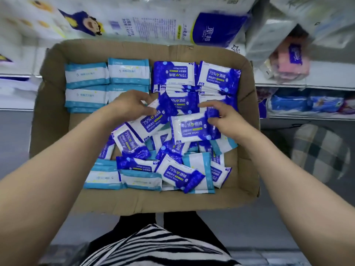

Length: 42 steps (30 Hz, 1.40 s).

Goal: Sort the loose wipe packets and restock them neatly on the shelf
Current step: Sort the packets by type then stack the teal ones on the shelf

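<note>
Both hands' fingers pinching dark-blue packet (pixel 153 120) and packet (pixel 194 127) mid-box (pixel 51 120) — bare cardboard leftward.

Open cardboard box (pixel 57 77) of wipe packets, shelves (pixel 288 87) behind it.
Stacked light-blue wipe packets (pixel 86 75) fill the far left, stacked dark-blue alcohol wipe packets (pixel 173 73) the far right; a loose mixed packet heap (pixel 172 169) lies nearer.

**Goods around the cardboard box**

Beyond the far wall of the cardboard box (pixel 57 131) lies a large tissue-roll pack (pixel 134 20) with a cartoon face. To the right of the box, a plaid cushion (pixel 318 152) is near, and above it a pink packet (pixel 288 60).
</note>
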Available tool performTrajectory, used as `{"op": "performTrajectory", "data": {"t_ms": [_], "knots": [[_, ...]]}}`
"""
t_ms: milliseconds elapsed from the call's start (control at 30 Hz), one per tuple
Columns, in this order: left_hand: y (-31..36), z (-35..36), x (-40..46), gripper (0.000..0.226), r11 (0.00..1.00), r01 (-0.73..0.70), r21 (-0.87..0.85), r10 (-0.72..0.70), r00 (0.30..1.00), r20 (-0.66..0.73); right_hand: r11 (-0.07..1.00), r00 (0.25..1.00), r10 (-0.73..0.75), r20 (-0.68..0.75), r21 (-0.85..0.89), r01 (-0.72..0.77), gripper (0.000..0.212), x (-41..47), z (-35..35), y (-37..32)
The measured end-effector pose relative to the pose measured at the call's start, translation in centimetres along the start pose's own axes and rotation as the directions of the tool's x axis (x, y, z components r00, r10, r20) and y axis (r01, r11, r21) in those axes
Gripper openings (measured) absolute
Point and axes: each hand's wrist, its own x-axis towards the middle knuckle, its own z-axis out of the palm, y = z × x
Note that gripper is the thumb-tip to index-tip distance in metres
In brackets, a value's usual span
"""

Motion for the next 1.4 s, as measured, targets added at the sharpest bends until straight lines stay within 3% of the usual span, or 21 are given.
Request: {"op": "performTrajectory", "data": {"t_ms": [67, 133, 200, 433, 500, 600, 667, 800, 867, 967, 1067, 1133, 1200, 1300, 1400], "knots": [[-0.2, 0.0, -0.2, 0.021, 1.000, 0.007, 0.020, -0.008, 1.000, 0.024, 0.961, 0.997, 0.070, 0.036, -0.269, -0.058, 0.031, 0.4, 1.7, 0.4], [-0.6, 0.5, 0.0, 0.019, 0.998, -0.012, 0.060, 0.011, 1.000, 0.019, 0.920, 0.995, 0.084, 0.050, -0.388, -0.058, 0.021, 0.4, 3.2, 0.9], [-0.7, 0.9, 0.3, 0.020, 0.993, -0.032, 0.118, 0.030, 0.999, 0.021, 0.908, 0.996, 0.073, 0.043, -0.416, -0.049, 0.033, 0.4, 3.6, 1.0], [3.1, 1.1, 3.9, 0.029, 0.943, -0.147, 0.300, 0.170, 0.984, -0.053, 0.945, 0.983, 0.001, -0.186, -0.321, -0.061, 0.026, 2.5, -3.0, -1.2], [4.6, 1.4, 5.4, 0.032, 0.928, -0.194, 0.318, 0.221, 0.974, -0.051, 0.895, 0.968, -0.035, -0.247, -0.439, -0.079, 0.035, 3.5, -5.1, -1.3], [6.1, 2.8, 6.8, 0.048, 0.863, -0.285, 0.416, 0.320, 0.947, -0.017, 0.736, 0.942, -0.154, -0.299, -0.670, -0.093, 0.055, 4.6, -6.0, -0.6], [6.2, 4.2, 7.1, 0.047, 0.846, -0.317, 0.428, 0.349, 0.937, 0.003, 0.701, 0.942, -0.191, -0.276, -0.710, -0.066, 0.053, 4.9, -5.2, 0.2], [4.4, 6.6, 7.4, 0.047, 0.824, -0.306, 0.476, 0.264, 0.952, 0.156, 0.703, 0.998, -0.027, -0.060, -0.711, -0.024, 0.057, 4.8, -3.3, 2.0], [3.7, 6.9, 7.3, 0.050, 0.801, -0.311, 0.512, 0.240, 0.950, 0.201, 0.724, 0.997, -0.041, -0.070, -0.690, -0.019, 0.057, 4.1, -3.0, 2.5], [2.9, 6.7, 6.4, 0.045, 0.872, -0.307, 0.381, 0.282, 0.952, 0.121, 0.729, 0.975, -0.024, -0.222, -0.671, -0.135, 0.046, 2.9, -2.8, 3.0], [2.0, 6.7, 5.7, 0.032, 0.919, -0.189, 0.346, 0.220, 0.974, -0.052, 0.681, 0.959, 0.210, -0.187, -0.676, -0.281, 0.057, 1.7, -1.9, 4.0], [1.3, 6.8, 5.2, 0.034, 0.902, -0.043, 0.429, 0.078, 0.995, -0.064, 0.738, 0.954, 0.238, -0.182, -0.605, -0.299, 0.062, 1.1, -1.4, 4.6], [0.6, 6.9, 4.8, 0.039, 0.887, 0.013, 0.461, -0.012, 1.000, -0.006, 0.821, 0.954, 0.252, -0.163, -0.487, -0.300, 0.058, 0.9, -1.5, 4.6], [-0.4, 6.6, 4.8, 0.043, 0.919, 0.014, 0.393, -0.022, 1.000, 0.017, 0.885, 0.951, 0.298, -0.075, -0.352, -0.305, 0.041, 0.5, -2.2, 4.2], [-0.7, 6.5, 4.8, 0.042, 0.913, -0.006, 0.408, -0.021, 0.998, 0.062, 0.933, 0.963, 0.258, -0.082, -0.238, -0.271, 0.031, 0.3, -2.6, 3.3]]}}
